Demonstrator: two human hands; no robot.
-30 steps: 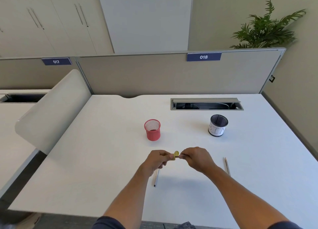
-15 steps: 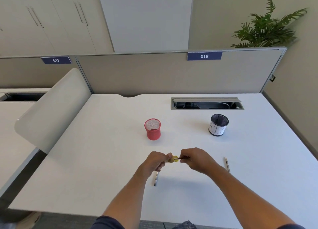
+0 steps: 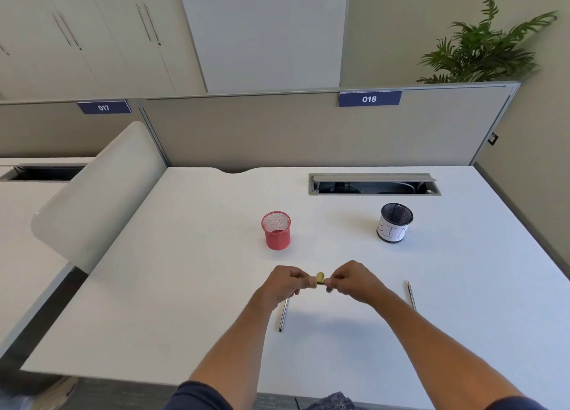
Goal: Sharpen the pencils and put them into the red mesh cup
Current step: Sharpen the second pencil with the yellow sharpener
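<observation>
Two hands meet mid-surface: left hand (image 3: 285, 283) grip pinches small yellow sharpener (image 3: 320, 277), right hand (image 3: 350, 278) grip pinches pencil, mostly hidden. Red mesh cup (image 3: 276, 230) just beyond, upright. White surface (image 3: 191, 286) open toward l. edge.

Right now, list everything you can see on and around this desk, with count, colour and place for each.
red mesh cup: one, red, upright at mid-desk, nothing visible inside
black mesh cup: one, black with a white label, upright to the right of the red one
loose pencils: two, silvery, lying flat; one below the left hand, one at the right
sharpener: one, yellow, between the two hands
desk: one, white
cable tray: one, grey, open, at the desk's far side
partition: beige, with blue tags 017 and 018
plant: one, green, behind the partition
left hand: grip on the sharpener
right hand: pinching a dark pencil, barely visible, at the sharpener
</observation>
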